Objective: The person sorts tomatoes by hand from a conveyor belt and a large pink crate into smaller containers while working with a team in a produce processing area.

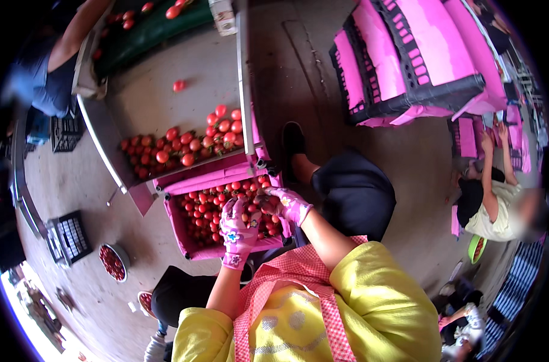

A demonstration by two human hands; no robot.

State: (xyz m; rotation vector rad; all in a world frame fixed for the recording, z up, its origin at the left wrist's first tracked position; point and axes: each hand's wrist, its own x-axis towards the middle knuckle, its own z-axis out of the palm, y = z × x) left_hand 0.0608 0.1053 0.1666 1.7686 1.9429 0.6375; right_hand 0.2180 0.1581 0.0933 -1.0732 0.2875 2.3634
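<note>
My left hand (237, 231), in a pink flowered glove, rests back-up over the cherry tomatoes (202, 209) in a pink-lined crate (177, 233). Its fingertips point away from me, and the palm side is hidden. From the right, my right hand (289, 204) reaches over the same crate in a matching glove. Its darkened fingers bend down among the tomatoes close to the left hand; whether either hand grips one is not visible. Just beyond the crate, a metal sorting chute (143, 106) slopes with more cherry tomatoes (184, 145) gathered at its low end.
A green conveyor belt (166, 38) feeds the chute, a person's arm (77, 36) beside it. Stacked black crates with pink liners (410, 54) stand right. At left on the floor are a black crate (69, 237) and a tomato-filled bucket (114, 262). Another person (493, 208) sits right.
</note>
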